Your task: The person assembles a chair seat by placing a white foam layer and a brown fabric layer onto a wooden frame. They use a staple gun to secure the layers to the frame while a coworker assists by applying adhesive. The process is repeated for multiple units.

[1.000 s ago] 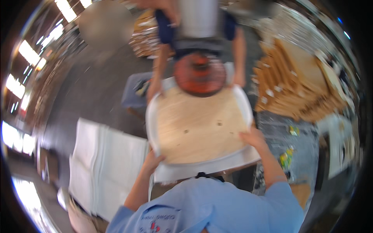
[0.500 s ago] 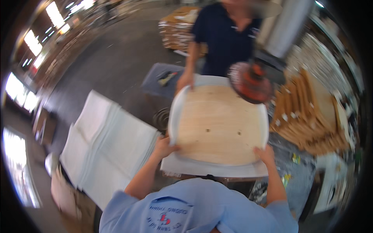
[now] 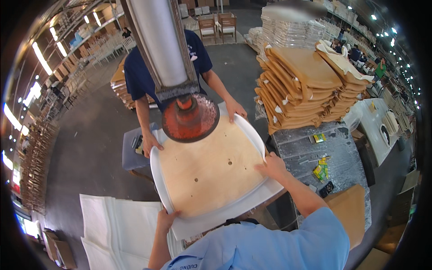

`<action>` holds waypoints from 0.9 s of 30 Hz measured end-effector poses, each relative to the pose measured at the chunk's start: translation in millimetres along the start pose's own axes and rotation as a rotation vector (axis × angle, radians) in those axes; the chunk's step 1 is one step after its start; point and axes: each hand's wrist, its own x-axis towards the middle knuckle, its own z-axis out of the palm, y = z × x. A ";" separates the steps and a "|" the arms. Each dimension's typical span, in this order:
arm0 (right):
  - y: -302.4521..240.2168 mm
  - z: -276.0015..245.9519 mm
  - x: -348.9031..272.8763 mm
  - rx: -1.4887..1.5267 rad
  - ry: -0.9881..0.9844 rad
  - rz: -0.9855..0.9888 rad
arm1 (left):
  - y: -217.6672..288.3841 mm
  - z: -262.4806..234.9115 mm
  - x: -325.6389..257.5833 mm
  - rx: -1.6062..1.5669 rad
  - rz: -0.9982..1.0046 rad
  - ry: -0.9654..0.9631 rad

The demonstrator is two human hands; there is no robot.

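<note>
A light plywood seat panel with a few small holes lies in front of me, its edges ringed by turned-up white padding. My left hand is closed on the padding at the near left corner, thumb over the panel's edge. My right hand grips the right side, its thumb on the wood. Across from me, a co-worker's two hands hold the far left and far right edges. A round red press head on a thick metal cylinder hangs above the panel's far part and hides some of it.
White sheets are stacked at the near left. A grey-blue stool with tools stands at the far left. To the right, a worktable carries brown covers, yellow-green packets and a dark handheld device.
My view has turned, bringing the press head and panel leftward in the picture. Both my hands still hold the padded panel's edges. The co-worker's second hand now shows on the far right edge.
</note>
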 end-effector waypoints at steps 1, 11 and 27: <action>2.0 0.6 -1.2 0.024 0.015 -0.004 | 0.6 -0.4 -1.5 -0.010 0.007 0.007; 8.7 4.6 -0.1 0.135 0.000 0.023 | -4.8 0.3 3.0 -0.021 -0.015 0.014; -5.9 10.0 -2.7 0.103 -0.037 -0.021 | -14.4 -16.0 21.3 0.007 0.007 0.024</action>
